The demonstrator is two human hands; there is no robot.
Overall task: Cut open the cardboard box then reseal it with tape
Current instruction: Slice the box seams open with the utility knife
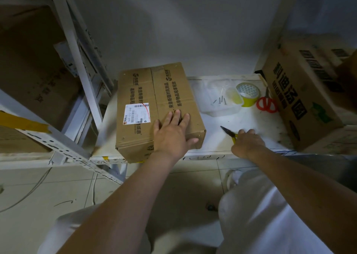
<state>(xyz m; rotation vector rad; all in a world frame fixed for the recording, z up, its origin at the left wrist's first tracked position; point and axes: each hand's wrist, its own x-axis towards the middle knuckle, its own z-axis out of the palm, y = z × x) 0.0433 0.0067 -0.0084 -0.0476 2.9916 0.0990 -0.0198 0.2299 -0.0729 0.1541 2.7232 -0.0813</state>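
A brown cardboard box [146,99] with black print and a white shipping label lies flat on a low white shelf [249,118], its top flaps closed along a centre seam. My left hand [172,134] rests flat on the box's near right part, fingers straight. To the right, my right hand [247,141] grips a yellow-handled tool [229,133] whose dark pointed tip juts up and left over the shelf. A roll of yellow tape [248,94] and red-handled scissors [267,103] lie at the back right of the shelf.
A clear plastic tray [218,106] holding a few nails sits left of the tape. A large printed carton [305,99] stands at the right edge. White metal racking [77,60] with more cartons fills the left. Tiled floor and my knees are below.
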